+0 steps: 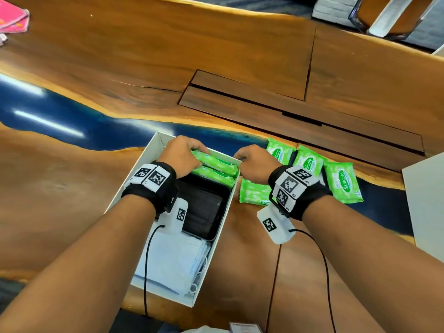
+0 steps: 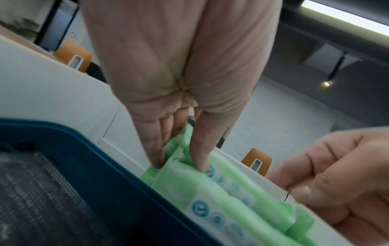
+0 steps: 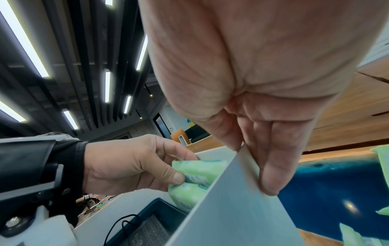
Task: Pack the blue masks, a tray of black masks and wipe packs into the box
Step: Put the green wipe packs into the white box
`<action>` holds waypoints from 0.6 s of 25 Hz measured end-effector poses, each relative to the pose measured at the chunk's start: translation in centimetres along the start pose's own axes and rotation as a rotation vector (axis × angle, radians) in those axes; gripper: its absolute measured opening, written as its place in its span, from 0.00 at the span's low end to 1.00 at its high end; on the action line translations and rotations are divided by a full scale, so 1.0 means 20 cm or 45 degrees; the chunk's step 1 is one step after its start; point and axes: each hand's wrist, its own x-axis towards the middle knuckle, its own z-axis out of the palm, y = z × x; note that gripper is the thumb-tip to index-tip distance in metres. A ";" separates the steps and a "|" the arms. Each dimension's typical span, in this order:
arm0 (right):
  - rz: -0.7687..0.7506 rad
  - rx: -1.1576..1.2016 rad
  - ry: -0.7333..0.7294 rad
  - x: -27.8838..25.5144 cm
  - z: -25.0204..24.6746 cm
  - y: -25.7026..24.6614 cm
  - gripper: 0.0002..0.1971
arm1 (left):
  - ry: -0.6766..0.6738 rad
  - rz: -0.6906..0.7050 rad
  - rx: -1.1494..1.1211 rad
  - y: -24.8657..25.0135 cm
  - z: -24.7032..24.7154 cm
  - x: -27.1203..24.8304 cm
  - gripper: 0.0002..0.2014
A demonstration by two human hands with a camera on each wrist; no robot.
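Currently a green wipe pack (image 1: pixel 216 162) is being seated on edge at the far end of the white box (image 1: pixel 134 179), pinched at its end by the curled fingers of the left hand (image 1: pixel 180 157), while the box's right wall is gripped between thumb and fingers of the right hand (image 1: pixel 254 163). Behind it the tray of black masks (image 1: pixel 206 207) and the blue masks (image 1: pixel 173 263) are already packed. Next, judging by the loose packs (image 1: pixel 341 182) left on the table (image 1: pixel 240 56), another would need fetching and squeezing in beside.

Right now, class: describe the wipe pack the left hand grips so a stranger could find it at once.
Find the white box on the wooden table. At its far end two green packs stand on edge. It is the farther wipe pack, the only one pinched by the left hand.
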 end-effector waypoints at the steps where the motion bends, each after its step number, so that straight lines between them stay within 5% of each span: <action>1: 0.014 0.036 0.006 0.00 0.00 0.01 0.15 | -0.011 -0.030 -0.033 -0.01 0.00 0.00 0.14; 6: 0.077 0.200 0.025 0.02 0.05 0.04 0.15 | 0.035 -0.139 -0.064 -0.03 0.01 0.01 0.06; 10: 0.127 0.251 0.008 0.04 0.06 0.05 0.19 | 0.007 -0.249 0.052 -0.01 0.03 0.06 0.17; 15: 0.165 0.323 0.039 0.05 0.07 0.05 0.14 | -0.129 -0.218 0.097 0.01 0.03 0.10 0.17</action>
